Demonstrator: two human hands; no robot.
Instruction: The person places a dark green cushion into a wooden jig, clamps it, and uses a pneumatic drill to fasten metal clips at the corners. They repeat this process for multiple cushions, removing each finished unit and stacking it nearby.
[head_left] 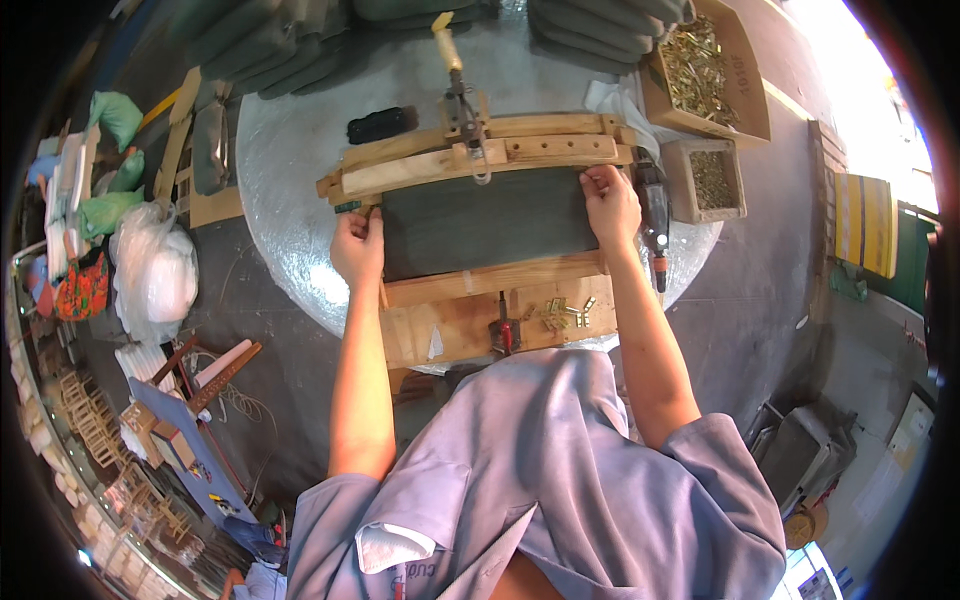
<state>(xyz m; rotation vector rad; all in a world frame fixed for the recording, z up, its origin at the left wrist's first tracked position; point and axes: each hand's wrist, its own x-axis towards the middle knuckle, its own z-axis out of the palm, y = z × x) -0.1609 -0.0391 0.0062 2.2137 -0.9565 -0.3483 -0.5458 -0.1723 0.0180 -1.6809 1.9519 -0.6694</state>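
A dark green, slightly curved panel (pixel 490 222) lies in a wooden jig, between a curved rear bar (pixel 400 172) and a straight front rail (pixel 500 281). My left hand (pixel 357 246) is closed at the panel's far left corner, thumb and fingers pinched on its edge. At the far right corner, my right hand (pixel 611 207) pinches the opposite edge close to the rear bar. A toggle clamp (pixel 462 105) with a yellow handle is mounted behind the bar's middle. Nearer me, a small red-handled clamp (pixel 504 334) sits on the wooden board beside several loose brass-coloured metal pieces (pixel 572 314).
A power driver (pixel 655 215) lies right of the jig. Beyond it stand a cardboard box (pixel 752 85) and a smaller bin (pixel 740 182), both holding small metal parts. A black object (pixel 382 124) rests behind the jig. Stacked dark green panels (pixel 250 45) line the table's far side.
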